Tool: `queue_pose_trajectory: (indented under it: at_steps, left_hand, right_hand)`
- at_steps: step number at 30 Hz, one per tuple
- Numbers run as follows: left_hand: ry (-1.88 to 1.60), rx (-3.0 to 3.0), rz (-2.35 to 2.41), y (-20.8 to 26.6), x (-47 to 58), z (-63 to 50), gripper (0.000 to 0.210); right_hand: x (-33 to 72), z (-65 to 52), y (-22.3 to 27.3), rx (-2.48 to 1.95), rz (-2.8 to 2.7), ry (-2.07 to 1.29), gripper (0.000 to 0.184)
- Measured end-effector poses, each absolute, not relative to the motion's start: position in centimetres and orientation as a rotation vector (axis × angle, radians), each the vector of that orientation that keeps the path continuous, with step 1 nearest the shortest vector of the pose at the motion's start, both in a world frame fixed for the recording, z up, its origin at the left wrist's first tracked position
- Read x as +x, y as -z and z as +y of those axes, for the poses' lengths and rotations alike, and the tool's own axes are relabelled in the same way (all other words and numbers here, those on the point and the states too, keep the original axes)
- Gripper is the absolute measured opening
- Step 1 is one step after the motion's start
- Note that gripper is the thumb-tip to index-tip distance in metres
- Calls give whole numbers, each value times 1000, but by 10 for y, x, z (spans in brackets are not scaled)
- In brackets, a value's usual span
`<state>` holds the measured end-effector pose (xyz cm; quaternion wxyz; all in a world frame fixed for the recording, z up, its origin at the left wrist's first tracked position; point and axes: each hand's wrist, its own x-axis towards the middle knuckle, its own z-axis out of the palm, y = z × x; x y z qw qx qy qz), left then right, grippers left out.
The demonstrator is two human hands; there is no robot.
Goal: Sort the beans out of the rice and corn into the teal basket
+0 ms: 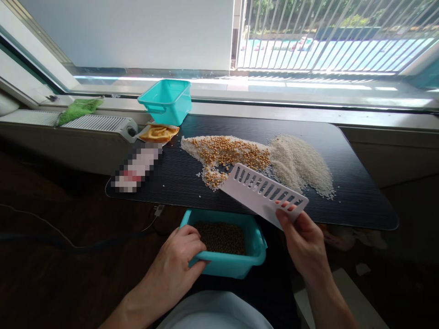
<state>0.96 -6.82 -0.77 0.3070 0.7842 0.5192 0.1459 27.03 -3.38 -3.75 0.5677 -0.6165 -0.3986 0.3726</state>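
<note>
My left hand is closed round the left rim of a teal plastic bin, just below the table's near edge. Inside the bin lie small dark brownish-green grains, of a kind I cannot make out. Between the thumb and fingers of my right hand is a flat white plastic plate with a row of slots, tilted over the near edge. Its far-left corner meets a small heap of tan, pea-like beans. Behind it, more beans spread over white rice-like grains, with a bare white pile to the right.
A second teal bin stands at the table's back left. In front of it are an orange folded cloth and a blurred pinkish item. A green cloth lies on the radiator. The dark table has rounded corners.
</note>
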Motion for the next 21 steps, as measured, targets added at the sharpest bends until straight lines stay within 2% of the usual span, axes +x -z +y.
queue_pose_trajectory:
  at_steps: [5,21]
  left_hand:
    - [-399,2073,1356,10,10,-68,20]
    - [-415,2112,1373,11,8,-69,19]
  right_hand:
    - [283,-26,31,-1471,-881,-785,34]
    - [278,-21,20,-1356,-1126,-883,29]
